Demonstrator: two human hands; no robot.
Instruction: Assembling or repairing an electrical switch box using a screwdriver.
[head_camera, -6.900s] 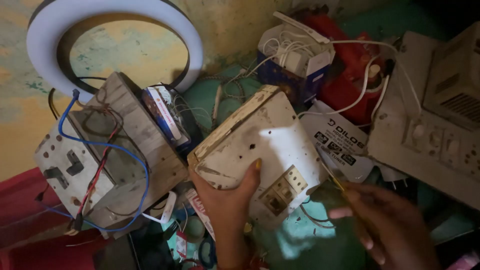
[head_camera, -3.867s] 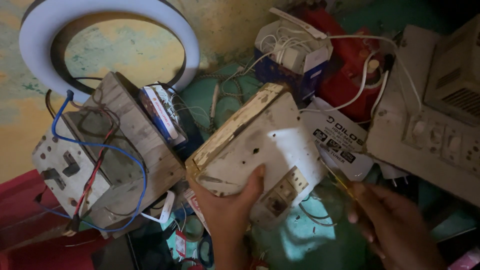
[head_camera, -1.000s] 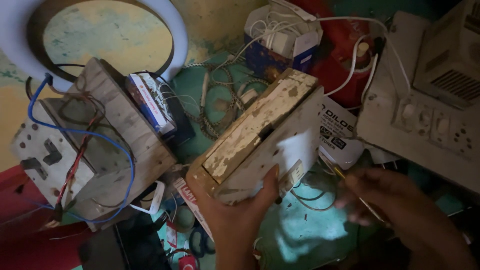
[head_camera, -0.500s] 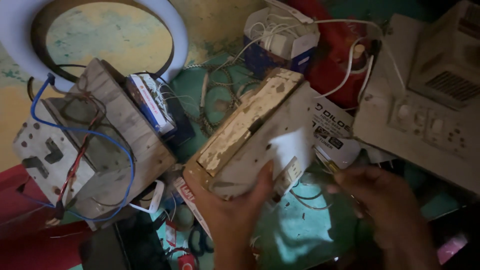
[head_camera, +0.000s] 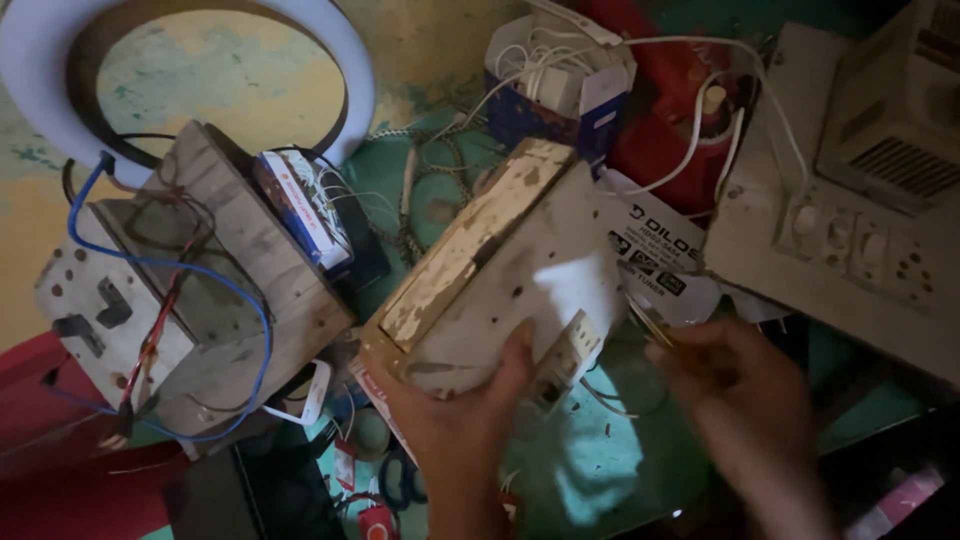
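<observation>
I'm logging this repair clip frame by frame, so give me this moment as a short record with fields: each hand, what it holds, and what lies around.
left hand: grips the worn white switchboard box, tilted on edge, thumb on its face
right hand: blurred, holds a thin tool near the box's sockets
left of box: wooden board with blue wire
top left: white ring light
right: second switch panel

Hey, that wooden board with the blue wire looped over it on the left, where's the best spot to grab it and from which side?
Probably grip the wooden board by its bare near-right edge, coming from the right and above. That long straight edge is free of wiring, while the blue wire loops over its left part and the white switch block. The left hand is busy holding the white switch box, so it would have to be set down first.
</observation>
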